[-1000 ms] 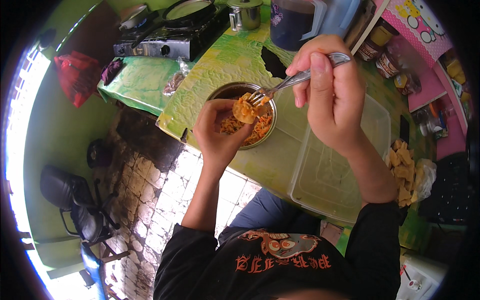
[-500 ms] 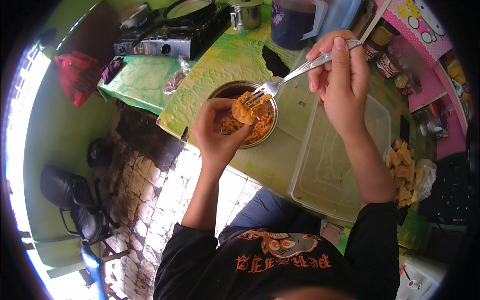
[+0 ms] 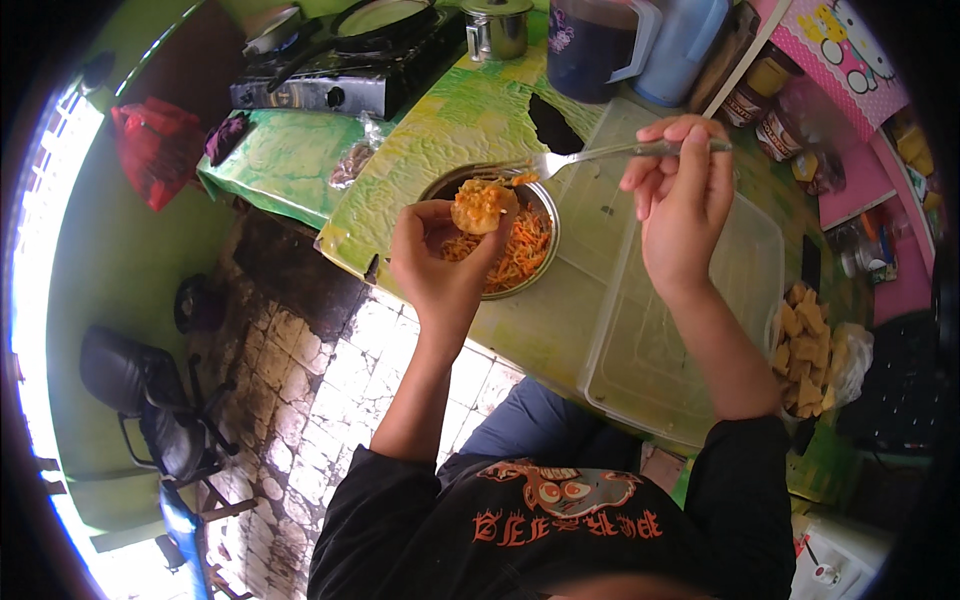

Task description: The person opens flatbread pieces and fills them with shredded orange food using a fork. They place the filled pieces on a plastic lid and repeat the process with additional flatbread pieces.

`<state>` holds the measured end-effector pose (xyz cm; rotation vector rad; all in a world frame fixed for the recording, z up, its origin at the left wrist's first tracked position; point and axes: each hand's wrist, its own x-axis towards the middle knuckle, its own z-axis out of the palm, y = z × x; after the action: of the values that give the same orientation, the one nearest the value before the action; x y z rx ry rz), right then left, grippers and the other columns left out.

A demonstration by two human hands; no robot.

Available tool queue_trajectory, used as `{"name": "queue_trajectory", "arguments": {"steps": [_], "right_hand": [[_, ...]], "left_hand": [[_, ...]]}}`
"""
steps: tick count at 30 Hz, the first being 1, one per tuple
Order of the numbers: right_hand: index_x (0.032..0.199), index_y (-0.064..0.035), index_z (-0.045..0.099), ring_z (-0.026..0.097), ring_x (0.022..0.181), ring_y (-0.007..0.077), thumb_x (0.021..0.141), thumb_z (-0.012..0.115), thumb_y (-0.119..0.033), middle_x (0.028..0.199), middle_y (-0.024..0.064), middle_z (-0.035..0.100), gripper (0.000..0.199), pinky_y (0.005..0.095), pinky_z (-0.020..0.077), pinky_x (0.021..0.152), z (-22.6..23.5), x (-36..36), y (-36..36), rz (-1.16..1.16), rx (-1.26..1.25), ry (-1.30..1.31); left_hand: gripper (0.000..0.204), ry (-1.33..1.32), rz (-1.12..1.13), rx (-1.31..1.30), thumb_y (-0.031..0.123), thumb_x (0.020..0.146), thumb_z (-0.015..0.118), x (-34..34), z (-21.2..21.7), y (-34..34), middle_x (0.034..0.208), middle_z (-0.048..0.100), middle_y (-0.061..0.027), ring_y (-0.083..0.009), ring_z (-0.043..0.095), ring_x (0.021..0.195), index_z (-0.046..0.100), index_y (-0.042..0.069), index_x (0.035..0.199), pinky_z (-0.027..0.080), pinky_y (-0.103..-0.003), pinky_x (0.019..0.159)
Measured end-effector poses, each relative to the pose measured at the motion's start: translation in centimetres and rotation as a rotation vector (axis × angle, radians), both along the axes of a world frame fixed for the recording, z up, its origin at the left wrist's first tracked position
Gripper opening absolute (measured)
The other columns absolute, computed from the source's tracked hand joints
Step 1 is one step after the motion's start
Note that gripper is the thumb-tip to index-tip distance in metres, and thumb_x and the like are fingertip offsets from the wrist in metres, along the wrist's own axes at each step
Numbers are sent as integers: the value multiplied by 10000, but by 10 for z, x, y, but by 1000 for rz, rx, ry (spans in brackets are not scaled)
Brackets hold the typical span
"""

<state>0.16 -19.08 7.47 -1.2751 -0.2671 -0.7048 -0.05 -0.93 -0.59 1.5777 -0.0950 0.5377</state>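
Observation:
Between the thumb and fingers of my left hand [image 3: 436, 262] is a tofu piece [image 3: 484, 207], its top covered with orange shredded filling. A round metal bowl [image 3: 553, 248] of shredded carrot filling [image 3: 522, 255] stands just beneath it. My right hand [image 3: 686, 200] grips a metal fork [image 3: 590, 153] by its handle, held almost level. The fork's tines are over the bowl, right beside the tofu, with a bit of filling clinging to them. Part of the bowl is hidden behind my left hand and the tofu.
A clear plastic container [image 3: 655, 340] lies to the right of the bowl. Beyond it, a bag of tofu pieces [image 3: 803, 350] sits near the table's right side. Toward the back are a dark-filled pitcher [image 3: 590, 50], a metal pot [image 3: 497, 32] and a gas stove [image 3: 350, 85].
The fork has lifted off the filled tofu and tilted flatter, my right hand dropping slightly. The tofu's filled top now shows, tipped more toward me.

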Motion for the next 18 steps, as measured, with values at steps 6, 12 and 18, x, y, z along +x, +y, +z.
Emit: {"name": "queue_trajectory", "arguments": {"steps": [6, 12, 18], "right_hand": [[956, -45, 425, 575, 520, 126, 1012, 324, -180, 897, 125, 562, 177, 186, 346, 369, -16, -10, 8, 68, -51, 37], [966, -43, 424, 581, 525, 132, 1013, 320, -174, 900, 121, 558, 174, 183, 356, 383, -17, -11, 7, 22, -61, -9], [978, -40, 426, 588, 532, 144, 1013, 326, -176, 922, 125, 560, 173, 193, 365, 388, -9, -3, -2, -24, -37, -45]], "left_hand": [[397, -47, 87, 65, 111, 635, 842, 3, -4, -3, 853, 587, -84, -147, 594, 747, 543, 7, 875, 508, -263, 690], [401, -83, 142, 114, 128, 619, 846, 4, -4, -3, 822, 567, -82, -159, 577, 715, 531, 14, 839, 500, -269, 665], [410, -52, 157, 102, 149, 614, 850, 5, -2, -4, 802, 561, -82, -163, 566, 711, 519, 17, 818, 491, -271, 653]]}}
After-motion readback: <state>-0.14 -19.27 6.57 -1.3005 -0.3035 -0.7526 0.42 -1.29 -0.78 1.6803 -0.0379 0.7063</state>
